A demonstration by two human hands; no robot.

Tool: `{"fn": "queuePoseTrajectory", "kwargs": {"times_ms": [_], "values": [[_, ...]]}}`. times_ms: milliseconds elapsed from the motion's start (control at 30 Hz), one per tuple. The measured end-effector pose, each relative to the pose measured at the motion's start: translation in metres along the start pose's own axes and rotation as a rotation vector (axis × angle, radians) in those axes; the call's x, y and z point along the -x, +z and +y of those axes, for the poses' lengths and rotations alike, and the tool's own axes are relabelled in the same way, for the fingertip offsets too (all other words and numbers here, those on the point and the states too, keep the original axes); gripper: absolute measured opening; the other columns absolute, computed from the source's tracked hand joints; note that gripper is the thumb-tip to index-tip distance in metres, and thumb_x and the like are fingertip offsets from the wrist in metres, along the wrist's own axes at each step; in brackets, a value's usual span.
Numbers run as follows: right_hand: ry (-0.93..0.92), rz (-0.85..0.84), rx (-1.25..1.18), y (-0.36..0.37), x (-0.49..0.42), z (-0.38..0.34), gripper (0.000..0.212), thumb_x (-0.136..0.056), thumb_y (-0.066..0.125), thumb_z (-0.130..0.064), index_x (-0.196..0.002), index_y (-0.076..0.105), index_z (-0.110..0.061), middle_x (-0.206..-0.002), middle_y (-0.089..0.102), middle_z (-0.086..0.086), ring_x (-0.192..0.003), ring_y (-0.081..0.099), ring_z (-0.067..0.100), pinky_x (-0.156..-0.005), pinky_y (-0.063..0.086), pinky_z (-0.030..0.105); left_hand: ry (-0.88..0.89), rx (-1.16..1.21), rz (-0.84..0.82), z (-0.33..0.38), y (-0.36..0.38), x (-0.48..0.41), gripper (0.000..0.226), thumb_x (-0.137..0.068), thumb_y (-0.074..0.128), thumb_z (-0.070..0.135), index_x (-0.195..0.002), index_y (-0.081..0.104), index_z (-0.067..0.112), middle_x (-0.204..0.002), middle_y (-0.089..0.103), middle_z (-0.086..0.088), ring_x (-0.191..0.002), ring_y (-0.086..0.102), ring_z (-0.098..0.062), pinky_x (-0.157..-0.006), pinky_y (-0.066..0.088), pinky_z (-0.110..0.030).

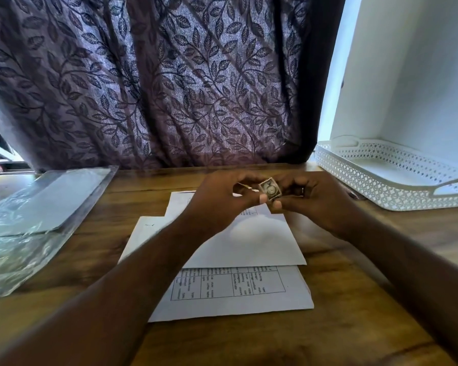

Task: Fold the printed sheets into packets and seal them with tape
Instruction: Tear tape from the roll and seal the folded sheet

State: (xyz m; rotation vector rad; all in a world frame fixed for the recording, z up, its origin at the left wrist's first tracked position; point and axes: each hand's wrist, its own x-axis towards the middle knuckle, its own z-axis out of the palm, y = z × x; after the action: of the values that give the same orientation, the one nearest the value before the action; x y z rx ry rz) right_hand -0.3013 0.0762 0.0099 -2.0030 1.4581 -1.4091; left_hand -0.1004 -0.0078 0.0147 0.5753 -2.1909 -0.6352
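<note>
The left hand point(222, 199) and right hand point(317, 202) pinch the patterned tape point(270, 190) with curled fingers point(262, 198), above the printed sheets point(249, 241) on the counter point(354, 299). It seems light and sticky; hold its edges.

Wooden table point(90, 260) carried a clear plastic sleeve point(37, 215) at left and a white perforated tray point(368, 186) at right — well apart; a leaf-patterned curtain point(156, 83) hung behind, beside a white wall point(407, 75).
</note>
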Motion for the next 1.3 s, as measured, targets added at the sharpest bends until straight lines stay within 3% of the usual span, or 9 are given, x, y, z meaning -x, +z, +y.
{"fn": "queuePoseTrajectory", "kwargs": {"times_ms": [167,367,467,533,767,867,1067,1133,1300], "values": [[-0.076,0.037,0.114,0.000,-0.001,-0.001,0.017,-0.075,0.082,0.003,-0.091,0.075,-0.001,-0.099,0.077,0.005,-0.091,0.072,0.016,-0.080,0.059,0.027,0.053,-0.089,0.086,0.005,-0.001,0.003,0.031,-0.085,0.077,0.029,-0.115,0.073,0.030,-0.104,0.070,0.020,-0.092,0.066,0.002,-0.079,0.053,-0.014],[-0.136,0.070,0.244,0.002,0.000,-0.002,0.018,-0.072,0.087,-0.005,-0.084,0.075,-0.011,-0.097,0.075,0.001,-0.090,0.070,0.011,-0.076,0.055,0.021,0.096,-0.193,0.176,0.005,0.002,0.005,0.026,-0.086,0.076,0.019,-0.111,0.076,0.023,-0.103,0.075,0.011,-0.088,0.067,-0.003,-0.081,0.055,-0.022],[-0.152,0.047,0.254,0.003,0.001,-0.003,0.019,-0.072,0.088,-0.004,-0.084,0.075,-0.010,-0.092,0.075,-0.006,-0.086,0.070,0.005,-0.074,0.052,0.012,0.059,-0.146,0.156,0.003,0.002,0.005,0.018,-0.087,0.074,0.016,-0.104,0.076,0.024,-0.092,0.071,0.017,-0.086,0.067,-0.002,-0.075,0.057,-0.022],[-0.145,0.026,0.233,0.004,0.002,-0.004,0.019,-0.073,0.087,-0.003,-0.086,0.073,-0.010,-0.095,0.075,-0.005,-0.089,0.071,0.006,-0.079,0.056,0.018,0.052,-0.104,0.136,0.002,0.002,0.005,0.013,-0.089,0.073,0.018,-0.099,0.075,0.025,-0.087,0.070,0.018,-0.084,0.067,-0.002,-0.070,0.059,-0.023],[-0.053,-0.004,0.047,0.003,0.004,-0.009,0.056,-0.073,0.086,-0.001,-0.122,0.063,-0.016,-0.108,0.074,-0.004,-0.101,0.071,0.007,-0.088,0.058,0.023,-0.019,-0.001,0.093,-0.002,0.001,0.003,0.007,-0.091,0.070,0.016,-0.092,0.070,0.022,-0.078,0.068,0.008,-0.074,0.067,-0.011,-0.058,0.061,-0.030],[-0.074,-0.025,0.111,0.006,0.004,-0.009,0.051,-0.075,0.085,-0.005,-0.120,0.068,-0.023,-0.106,0.074,-0.015,-0.100,0.071,-0.001,-0.089,0.054,0.017,-0.049,0.009,0.047,-0.006,0.002,0.003,0.006,-0.095,0.065,0.014,-0.092,0.066,0.020,-0.077,0.067,0.004,-0.071,0.066,-0.011,-0.057,0.059,-0.025],[0.067,0.017,-0.052,0.009,-0.003,0.001,0.041,-0.077,0.084,-0.008,-0.115,0.071,-0.012,-0.099,0.077,0.004,-0.093,0.075,0.024,-0.079,0.063,0.048,-0.115,0.083,0.092,-0.006,0.006,0.001,0.006,-0.097,0.061,0.016,-0.091,0.064,0.018,-0.071,0.065,0.010,-0.062,0.061,-0.002,-0.057,0.048,-0.013],[0.070,0.025,-0.069,0.010,-0.003,0.003,0.039,-0.078,0.083,-0.009,-0.116,0.071,-0.011,-0.100,0.077,0.004,-0.092,0.075,0.025,-0.078,0.063,0.050,-0.133,0.110,0.118,-0.005,0.005,0.001,0.005,-0.096,0.063,0.016,-0.093,0.065,0.015,-0.071,0.064,0.010,-0.061,0.058,-0.001,-0.055,0.045,-0.012],[0.023,-0.065,-0.045,0.009,0.000,-0.002,0.046,-0.080,0.079,0.001,-0.121,0.070,-0.020,-0.109,0.076,-0.009,-0.098,0.073,0.008,-0.083,0.057,0.020,-0.167,0.153,0.109,-0.006,0.006,0.003,0.005,-0.096,0.063,0.014,-0.092,0.066,0.014,-0.076,0.069,0.003,-0.062,0.063,-0.003,-0.055,0.050,-0.020]]}}
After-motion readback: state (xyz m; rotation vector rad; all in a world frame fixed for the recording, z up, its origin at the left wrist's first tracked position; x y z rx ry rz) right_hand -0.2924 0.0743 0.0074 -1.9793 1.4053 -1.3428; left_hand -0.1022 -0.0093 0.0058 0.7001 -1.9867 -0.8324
